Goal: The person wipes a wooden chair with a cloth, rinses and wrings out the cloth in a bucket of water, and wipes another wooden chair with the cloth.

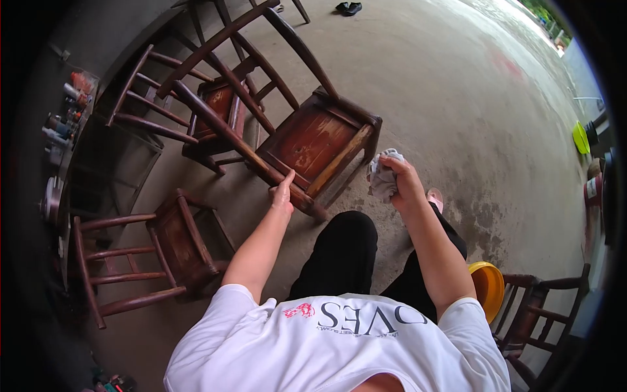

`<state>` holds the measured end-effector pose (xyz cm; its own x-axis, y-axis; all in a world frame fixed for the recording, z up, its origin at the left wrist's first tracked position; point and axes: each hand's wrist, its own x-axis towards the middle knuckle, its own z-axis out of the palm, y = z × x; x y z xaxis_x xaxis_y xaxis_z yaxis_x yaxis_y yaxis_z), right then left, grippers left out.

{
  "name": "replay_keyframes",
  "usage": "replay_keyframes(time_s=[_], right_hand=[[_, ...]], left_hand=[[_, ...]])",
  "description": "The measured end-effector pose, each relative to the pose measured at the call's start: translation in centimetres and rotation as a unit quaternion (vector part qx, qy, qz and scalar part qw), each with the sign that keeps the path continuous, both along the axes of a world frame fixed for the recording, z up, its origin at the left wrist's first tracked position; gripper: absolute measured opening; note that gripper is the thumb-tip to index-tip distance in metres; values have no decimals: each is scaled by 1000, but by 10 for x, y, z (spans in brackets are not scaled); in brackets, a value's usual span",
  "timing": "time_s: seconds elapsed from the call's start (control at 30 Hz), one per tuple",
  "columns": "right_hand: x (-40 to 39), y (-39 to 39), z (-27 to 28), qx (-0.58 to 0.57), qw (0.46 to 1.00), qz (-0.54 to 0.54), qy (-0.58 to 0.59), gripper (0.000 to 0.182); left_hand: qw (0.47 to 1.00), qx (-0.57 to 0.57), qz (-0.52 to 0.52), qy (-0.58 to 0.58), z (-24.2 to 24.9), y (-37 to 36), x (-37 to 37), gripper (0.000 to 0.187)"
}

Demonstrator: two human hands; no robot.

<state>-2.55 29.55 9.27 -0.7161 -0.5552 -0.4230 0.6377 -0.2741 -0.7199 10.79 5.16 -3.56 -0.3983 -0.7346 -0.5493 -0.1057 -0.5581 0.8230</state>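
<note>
A dark brown wooden chair [310,140] with worn, scuffed patches on its seat stands tilted in front of my knees. My left hand [282,194] grips its near wooden post beside the seat, thumb on top and the other fingers partly hidden. In my right hand [406,179] is a crumpled grey-white cloth [383,176], bunched in closed fingers. That hand is held just right of the chair's seat corner, apart from the wood.
More wooden chairs stand left [179,238], behind [219,104] and at lower right [539,313]. A yellow bucket [486,287] sits by my right leg. Bottles and small items crowd a shelf [65,130] at left. Dark shoes [349,8] lie on the concrete floor far ahead.
</note>
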Motion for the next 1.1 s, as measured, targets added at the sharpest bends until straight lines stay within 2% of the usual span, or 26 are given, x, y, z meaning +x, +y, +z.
replay_keyframes(time_s=[0.03, 0.07, 0.13, 0.17, 0.23, 0.37, 0.47, 0.57, 0.67, 0.73, 0.77, 0.87, 0.9, 0.93, 0.97, 1.03, 1.1], right_hand=[[0, 3, 1, -2, 1000, -7, -3, 18], [-2, 7, 2, -1, 1000, -10, -4, 18], [-3, 14, 1, 2, 1000, -11, -11, 18], [-7, 15, 3, -1, 1000, -17, -6, 18], [-10, 17, 8, -5, 1000, -28, -3, 19], [-6, 24, 18, -14, 1000, -22, -12, 19], [-9, 24, 16, -50, 998, -36, 18, 19], [-3, 29, 20, -39, 998, -59, 5, 17], [-2, 31, 6, -53, 998, -40, 10, 19], [-6, 30, 7, -41, 999, -35, 0, 19], [-6, 29, 8, -34, 999, -22, -9, 19], [-9, 25, 17, -44, 999, -14, -11, 19], [-5, 33, 8, -33, 999, -19, -39, 19], [-6, 31, 13, -28, 998, -29, -41, 19], [-7, 31, 17, -32, 998, -27, -39, 19], [-2, 31, 23, -32, 998, -42, -47, 19], [-2, 28, 23, -40, 995, -74, -49, 19]], left_hand=[[999, 22, 29, 34, -1, 0, -6, 75], [999, 20, 24, 31, -1, 0, -9, 75], [990, 132, 43, 21, 11, 4, -7, 69], [990, 131, 44, 21, 12, 3, -5, 69], [987, 150, -28, 43, 11, 0, -1, 65], [993, 113, -17, 30, 1, 1, 1, 56], [989, 127, 4, 75, 6, 6, -3, 42], [989, 106, 61, 87, 5, 9, -12, 43], [986, 79, 103, 102, -23, -18, -29, 45], [985, 95, 90, 113, -24, -43, -49, 44], [982, 101, 44, 151, -26, -56, -58, 40], [985, 70, 32, 152, -36, -99, -92, 36], [990, 61, 19, 123, -37, -95, -93, 34], [992, 49, -4, 118, -51, -121, -104, 33], [993, 52, -21, 107, -31, -121, -108, 30], [993, 44, -56, 89, -50, -157, -119, 24], [992, 27, -108, 62, -49, -169, -125, 25]])
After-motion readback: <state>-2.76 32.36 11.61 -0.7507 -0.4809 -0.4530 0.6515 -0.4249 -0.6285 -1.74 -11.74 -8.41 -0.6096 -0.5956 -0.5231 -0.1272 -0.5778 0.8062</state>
